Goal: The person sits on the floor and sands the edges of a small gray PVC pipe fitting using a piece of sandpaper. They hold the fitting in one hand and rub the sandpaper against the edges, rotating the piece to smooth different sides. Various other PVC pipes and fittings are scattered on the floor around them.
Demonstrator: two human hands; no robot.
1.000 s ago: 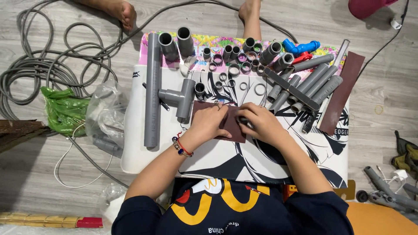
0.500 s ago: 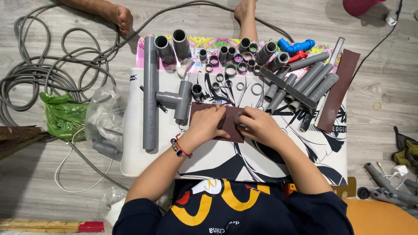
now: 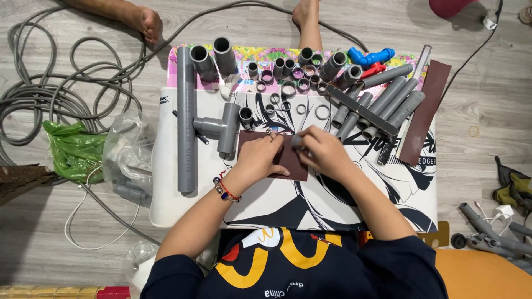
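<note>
Under both hands lies a dark brown sheet of sandpaper (image 3: 288,166), flat on a white printed board (image 3: 332,194). The left hand (image 3: 259,155) presses palm-down on the sheet's left part, fingers spread and closed on nothing, pinning it. The right hand (image 3: 321,150) pinches a short grey pipe piece (image 3: 296,140) between thumb and fingertips, its end seemingly against the paper's upper right area (the contact itself is hidden by the fingers).

Judging from this grip, the rubbing would go best with the piece held square to the sheet, pressure even, and the left palm kept heavy so the paper cannot creep.

Just beyond the left hand sits a grey tee fitting (image 3: 221,128), and further left a long grey pipe (image 3: 187,119) lies along the board. Beyond the right hand, rows of cut rings and short pipe sections (image 3: 288,83) crowd the far edge, with longer grey tubes (image 3: 388,102), a blue fitting (image 3: 368,56) and a second brown sandpaper strip (image 3: 425,111) off to the right.

The board rests on a grey wood-look floor (image 3: 487,111). A coiled grey hose (image 3: 50,94) and a green plastic bag (image 3: 75,152) lie well to the left, and another person's bare feet (image 3: 148,25) show at the far side.
</note>
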